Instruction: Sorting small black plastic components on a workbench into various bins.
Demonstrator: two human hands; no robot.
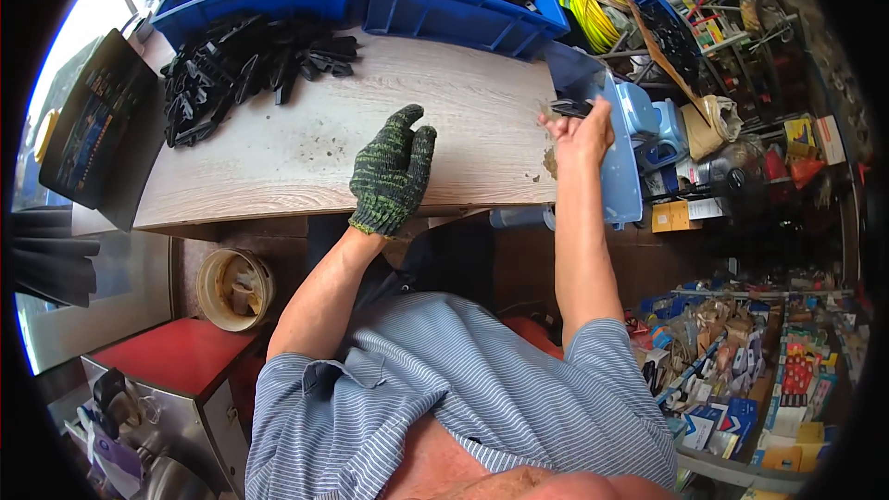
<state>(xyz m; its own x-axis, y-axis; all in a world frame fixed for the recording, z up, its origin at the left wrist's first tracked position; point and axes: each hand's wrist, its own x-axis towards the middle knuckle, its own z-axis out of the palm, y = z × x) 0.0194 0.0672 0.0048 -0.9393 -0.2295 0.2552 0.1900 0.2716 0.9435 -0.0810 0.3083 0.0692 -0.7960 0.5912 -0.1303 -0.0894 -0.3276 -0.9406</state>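
Striped shirt (519, 361); right hand (583, 137) extended forward.

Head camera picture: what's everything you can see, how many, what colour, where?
Table: one, pale, centre
Large bins: two, blue, table's far edge
Pieces: uncountable, black, table and bins
Tub: one, clear bluish, table's right
Panel: one, dark, far left
Bucket: one, cream, lower left
Cabinet: one, red top, bottom left
Coil: one, yellow, upper right
Shelf goods: uncountable, mixed, right
Held piece: one visible, black, right grip
Shirt: one, blue striped, lower centre
Left grip: one, green glove, above table
Right grip: one, bare, near tub
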